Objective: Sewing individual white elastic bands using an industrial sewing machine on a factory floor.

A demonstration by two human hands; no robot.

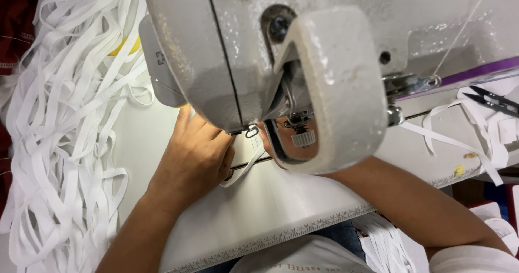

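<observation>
At the far left a big heap of white tape (pixel 65 116) spills down the side of the table (pixel 146 143), loose and tangled, held by no bin or box that shows. Just right of it, the left hand (pixel 192 159) lies flat on the table with its fingers curled, pinching a short loop of tape (pixel 243 171) between thumb and fingertips, right beside the needle area. The sewing machine head (pixel 303 62) fills the middle of the view and hides most of the needle (pixel 294 119). The right hand (pixel 273 143) is almost wholly behind the machine; whether it grips anything, I cannot tell, only the forearm shows coming in from the lower right.

By the look of it, the loop is being fed under the foot for stitching. The next move likely calls for a steady, straight feed with fingers kept clear of the needle.

Farther right, 1 pair of thread snips (pixel 494 101) rests among cut tape pieces (pixel 486 138). No container is in view.
</observation>
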